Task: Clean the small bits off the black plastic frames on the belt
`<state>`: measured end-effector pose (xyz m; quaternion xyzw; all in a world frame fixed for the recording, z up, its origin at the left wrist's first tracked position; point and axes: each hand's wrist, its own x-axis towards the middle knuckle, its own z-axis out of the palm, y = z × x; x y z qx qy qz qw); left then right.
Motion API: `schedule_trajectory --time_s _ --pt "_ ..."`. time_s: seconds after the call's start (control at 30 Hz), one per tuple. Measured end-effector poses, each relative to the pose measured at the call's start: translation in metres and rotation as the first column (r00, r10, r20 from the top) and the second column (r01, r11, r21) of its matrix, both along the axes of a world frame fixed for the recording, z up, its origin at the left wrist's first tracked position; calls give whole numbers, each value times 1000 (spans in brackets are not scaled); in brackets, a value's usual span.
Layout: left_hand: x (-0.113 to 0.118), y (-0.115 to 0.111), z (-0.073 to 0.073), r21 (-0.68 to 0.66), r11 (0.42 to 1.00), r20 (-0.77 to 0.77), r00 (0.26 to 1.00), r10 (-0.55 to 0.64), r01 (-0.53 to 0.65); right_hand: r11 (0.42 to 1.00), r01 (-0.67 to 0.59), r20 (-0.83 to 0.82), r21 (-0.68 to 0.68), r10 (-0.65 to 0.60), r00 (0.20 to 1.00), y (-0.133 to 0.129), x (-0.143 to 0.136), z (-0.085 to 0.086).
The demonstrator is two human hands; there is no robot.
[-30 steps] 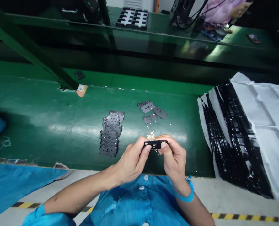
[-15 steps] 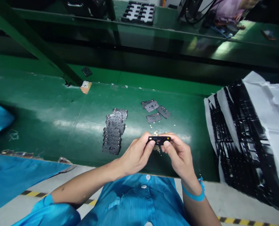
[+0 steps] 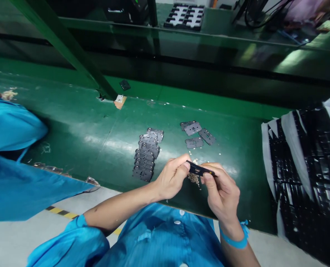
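Note:
Between my two hands is a thin black plastic plate (image 3: 197,169), tilted down to the right, with small cut-outs and a yellow spot near its right end. My left hand (image 3: 173,177) pinches its left end between thumb and fingers. The right end is gripped by my right hand (image 3: 222,187), thumb on the near face. Beneath the plate lies a small heap of tiny beige pieces (image 3: 193,178), partly hidden by my hands. Just beyond, several loose dark grey plates (image 3: 194,143) rest on the green bench. To the left, similar plates (image 3: 144,163) lie overlapped in a column.
A stack of black trays with white wrapping (image 3: 301,167) stands at the right. A green post (image 3: 78,59) rises at the left, near a lone black plate (image 3: 125,85). A co-worker's blue sleeve (image 3: 11,126) is at far left. Across the gap sits a black-and-white tray (image 3: 185,16).
The view has swung left, so the bench things sit further right. The plate in my hands has turned from level to sloping down rightward, its broad face less visible. Both hands still hold it.

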<state>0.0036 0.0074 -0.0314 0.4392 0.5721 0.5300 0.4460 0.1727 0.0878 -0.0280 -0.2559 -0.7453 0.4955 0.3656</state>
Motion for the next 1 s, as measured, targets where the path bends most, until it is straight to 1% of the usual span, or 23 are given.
schedule_trajectory --time_s 0.1,0.17,0.27,0.47,0.53,0.7,0.77,0.87,1.0 --pt "1 3 0 43 998 -69 996 51 -48 1000 16 -16 -9 -16 1000 0 -2 -2" --pt "2 4 0 65 996 -83 994 64 -59 1000 26 -19 -10 -26 999 0 -2 -3" --pt "2 4 -1 67 997 -76 996 46 -41 999 34 -13 -19 -34 999 1 0 -4" --pt "0 4 1 41 999 -10 1000 -25 25 998 59 -6 -31 -59 998 2 3 -4" --pt "1 6 2 32 999 -14 1000 -11 12 998 51 -7 -26 -51 999 2 2 -2" --pt "4 10 3 6 999 -25 999 33 -33 996 41 -6 74 -41 999 2 0 0" --pt "5 11 3 8 999 -47 998 49 -49 994 52 2 95 -53 999 3 0 -1" --pt "7 11 4 32 997 -98 992 74 -71 994 72 6 85 -72 997 2 1 -4" --pt "7 11 2 53 997 -106 993 58 -53 996 78 10 44 -78 997 1 4 -6"
